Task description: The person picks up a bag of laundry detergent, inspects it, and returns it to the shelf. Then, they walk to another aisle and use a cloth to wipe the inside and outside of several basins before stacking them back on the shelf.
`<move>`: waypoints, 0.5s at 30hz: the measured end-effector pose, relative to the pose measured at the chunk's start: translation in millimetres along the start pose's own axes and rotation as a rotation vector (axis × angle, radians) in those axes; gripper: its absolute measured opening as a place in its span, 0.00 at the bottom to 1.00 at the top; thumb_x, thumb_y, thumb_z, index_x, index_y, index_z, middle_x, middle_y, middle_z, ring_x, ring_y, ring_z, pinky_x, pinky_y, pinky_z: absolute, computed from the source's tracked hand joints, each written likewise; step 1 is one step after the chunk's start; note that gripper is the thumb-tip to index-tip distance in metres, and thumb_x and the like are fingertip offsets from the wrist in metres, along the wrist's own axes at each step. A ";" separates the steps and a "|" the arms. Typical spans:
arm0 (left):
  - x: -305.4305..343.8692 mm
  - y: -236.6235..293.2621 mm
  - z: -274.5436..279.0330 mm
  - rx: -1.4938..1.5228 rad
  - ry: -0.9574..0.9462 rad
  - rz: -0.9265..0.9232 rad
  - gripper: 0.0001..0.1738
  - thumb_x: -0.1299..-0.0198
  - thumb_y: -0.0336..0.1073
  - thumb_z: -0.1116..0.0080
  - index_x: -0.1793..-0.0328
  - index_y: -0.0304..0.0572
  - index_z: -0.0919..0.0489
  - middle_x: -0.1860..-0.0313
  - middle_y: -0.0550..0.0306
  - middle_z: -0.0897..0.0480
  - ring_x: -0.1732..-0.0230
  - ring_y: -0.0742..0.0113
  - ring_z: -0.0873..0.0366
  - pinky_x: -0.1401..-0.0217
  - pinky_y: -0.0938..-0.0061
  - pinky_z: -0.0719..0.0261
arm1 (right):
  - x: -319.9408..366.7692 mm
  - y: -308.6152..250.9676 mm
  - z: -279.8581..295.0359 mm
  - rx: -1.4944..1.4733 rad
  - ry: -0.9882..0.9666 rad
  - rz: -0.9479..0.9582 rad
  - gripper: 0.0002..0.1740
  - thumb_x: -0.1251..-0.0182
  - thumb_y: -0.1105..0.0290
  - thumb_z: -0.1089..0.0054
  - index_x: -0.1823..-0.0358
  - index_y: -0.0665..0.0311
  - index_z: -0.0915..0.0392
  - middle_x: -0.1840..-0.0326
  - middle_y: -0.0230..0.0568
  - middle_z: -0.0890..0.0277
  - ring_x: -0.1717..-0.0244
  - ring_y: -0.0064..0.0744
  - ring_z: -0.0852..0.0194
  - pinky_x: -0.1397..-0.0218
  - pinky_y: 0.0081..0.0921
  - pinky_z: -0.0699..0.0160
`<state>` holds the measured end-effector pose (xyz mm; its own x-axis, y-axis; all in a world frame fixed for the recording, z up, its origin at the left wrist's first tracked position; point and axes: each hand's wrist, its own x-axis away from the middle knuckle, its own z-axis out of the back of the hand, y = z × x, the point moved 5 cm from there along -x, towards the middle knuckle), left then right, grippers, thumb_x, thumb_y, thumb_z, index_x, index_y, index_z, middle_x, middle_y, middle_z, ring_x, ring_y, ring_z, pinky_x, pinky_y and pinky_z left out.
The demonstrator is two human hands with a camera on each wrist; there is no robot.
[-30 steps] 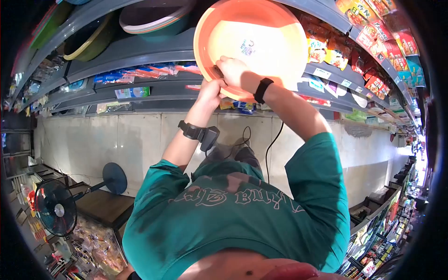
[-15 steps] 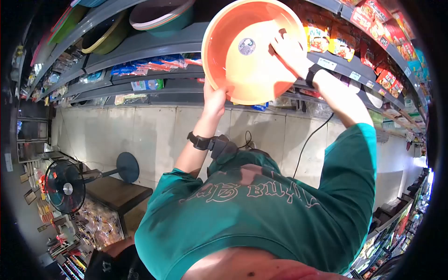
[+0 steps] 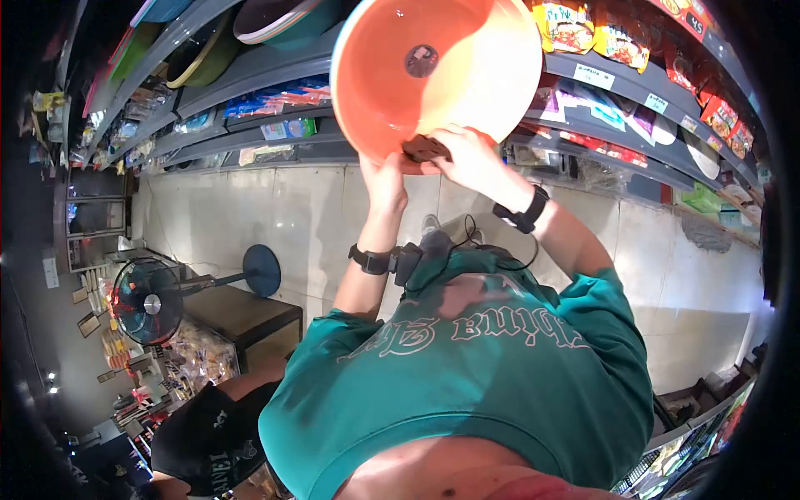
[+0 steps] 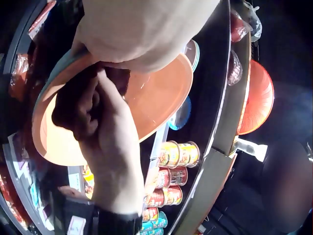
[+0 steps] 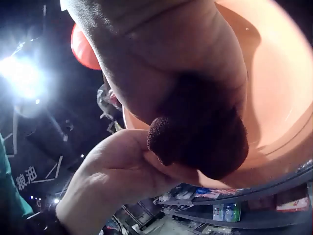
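An orange plastic basin (image 3: 375, 79) with a round sticker on its bottom is tilted up in front of the shelves, its inside facing me. My left hand (image 3: 384, 183) grips its near rim, the thumb lying on the rim's inner side. With my right hand (image 3: 483, 167) I pinch a dark brown cloth (image 3: 427, 150) against the inside of the near rim, just right of the left thumb. In the right wrist view the cloth (image 5: 220, 152) looks rough-textured and bunched under the fingers. Much of the left hand's fingers is hidden behind the basin.
Shelves ahead carry stacked basins (image 3: 283, 23) on the left and orange noodle packets (image 3: 567, 29) on the right. Cup noodles (image 4: 178, 154) line a shelf in the left wrist view. Behind me at left are a fan (image 3: 148, 302), a low table (image 3: 242, 315) and a person in black (image 3: 208, 437).
My right hand with the cloth went from the near rim to the basin's right inner side, then back to the near rim. My left hand stayed on the rim while the view shifted.
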<state>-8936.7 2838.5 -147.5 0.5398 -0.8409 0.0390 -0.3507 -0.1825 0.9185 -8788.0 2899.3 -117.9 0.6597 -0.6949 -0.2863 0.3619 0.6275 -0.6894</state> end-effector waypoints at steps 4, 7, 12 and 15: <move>23.0 7.3 6.2 -0.045 0.065 0.104 0.32 0.52 0.13 0.56 0.35 0.34 0.35 0.46 0.52 0.25 0.53 0.71 0.23 0.65 0.82 0.26 | 0.8 49.6 32.3 0.796 0.205 -0.029 0.16 0.46 0.66 0.40 0.55 0.61 0.25 0.54 0.42 0.27 0.55 0.45 0.24 0.55 0.37 0.18; 40.8 4.7 7.5 -0.053 0.116 0.046 0.32 0.52 0.13 0.56 0.36 0.33 0.34 0.46 0.52 0.25 0.53 0.70 0.23 0.64 0.82 0.26 | -13.4 49.9 74.0 0.652 0.350 -0.068 0.20 0.47 0.64 0.37 0.53 0.63 0.27 0.54 0.46 0.30 0.53 0.43 0.26 0.54 0.35 0.19; 52.9 -3.3 5.1 -0.070 0.123 -0.036 0.32 0.52 0.13 0.57 0.35 0.31 0.35 0.44 0.50 0.25 0.45 0.65 0.25 0.44 0.74 0.27 | -16.9 57.9 36.3 0.832 0.281 -0.011 0.24 0.50 0.64 0.35 0.52 0.64 0.29 0.55 0.45 0.29 0.52 0.45 0.26 0.52 0.38 0.20; 45.7 0.9 9.4 -0.147 0.097 -0.236 0.26 0.47 0.14 0.55 0.40 0.34 0.29 0.44 0.51 0.24 0.45 0.63 0.23 0.45 0.71 0.23 | -4.6 62.8 -18.5 0.351 -0.044 -0.085 0.16 0.50 0.67 0.34 0.62 0.70 0.24 0.62 0.48 0.23 0.58 0.48 0.22 0.54 0.40 0.21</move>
<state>-8919.5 2795.1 -148.6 0.6665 -0.7300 -0.1511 -0.0961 -0.2851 0.9537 -8780.6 2935.4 -172.1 0.6426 -0.7387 -0.2035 0.6157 0.6559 -0.4368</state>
